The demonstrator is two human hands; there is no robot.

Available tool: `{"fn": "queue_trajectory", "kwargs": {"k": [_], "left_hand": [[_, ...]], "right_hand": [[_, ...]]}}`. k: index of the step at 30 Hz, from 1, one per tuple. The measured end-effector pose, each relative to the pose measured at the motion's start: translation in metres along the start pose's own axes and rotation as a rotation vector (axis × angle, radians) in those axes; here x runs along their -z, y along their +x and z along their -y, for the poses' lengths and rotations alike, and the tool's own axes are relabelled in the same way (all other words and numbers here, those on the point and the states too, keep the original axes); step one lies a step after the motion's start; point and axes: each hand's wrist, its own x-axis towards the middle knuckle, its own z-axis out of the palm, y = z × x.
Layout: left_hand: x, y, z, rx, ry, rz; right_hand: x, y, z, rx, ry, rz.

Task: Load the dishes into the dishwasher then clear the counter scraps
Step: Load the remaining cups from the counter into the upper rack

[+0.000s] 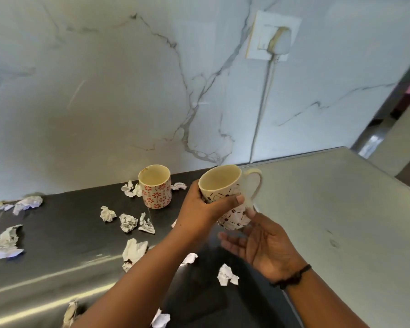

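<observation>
A left hand (pixel 200 209) grips a tilted cream mug (pixel 225 197) with dark marks, lifted above the dark counter (pixel 57 233), thumb across its side. The right hand (pixel 263 247) is just below the mug, palm up, fingers spread and relaxed, one fingertip near the handle. Left of the held mug, a red-flowered mug (pixel 154 187) stands upright on the counter. Crumpled paper scraps (pixel 128 222) lie scattered around it.
</observation>
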Motion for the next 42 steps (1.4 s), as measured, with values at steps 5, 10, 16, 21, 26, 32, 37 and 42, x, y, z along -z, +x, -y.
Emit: {"fn": "queue_trajectory", "kwargs": {"k": [5, 10, 16, 21, 26, 32, 37, 42], "left_hand": [[-0.041, -0.039, -0.023, -0.028, -0.054, 0.240], [-0.104, -0.082, -0.025, -0.089, 0.128, 0.567], [-0.173, -0.132, -0.018, -0.197, 0.396, 0.850], [-0.237, -0.166, 0.007, -0.071, 0.413, 1.090], [-0.322, -0.215, 0.059, 0.133, 0.369, 1.186], [-0.419, -0.274, 0.130, 0.388, 0.316, 1.228], [-0.441, -0.281, 0.183, 0.369, 0.630, 1.194], [-0.391, -0.264, 0.230, 0.194, 1.211, 1.010]], "right_hand": [[-0.003, -0.082, -0.011, 0.096, 0.397, 0.157], [0.015, -0.177, -0.013, 0.301, 0.471, 0.103], [0.064, -0.277, -0.031, 0.392, 0.476, -0.027], [0.103, -0.362, -0.036, 0.397, 0.309, -0.335], [0.154, -0.452, -0.039, 0.413, 0.248, -0.576], [0.252, -0.531, -0.033, 0.292, 0.046, -0.776], [0.328, -0.545, -0.033, 0.147, -0.260, -0.946], [0.377, -0.504, -0.035, -0.004, -0.557, -1.040]]}}
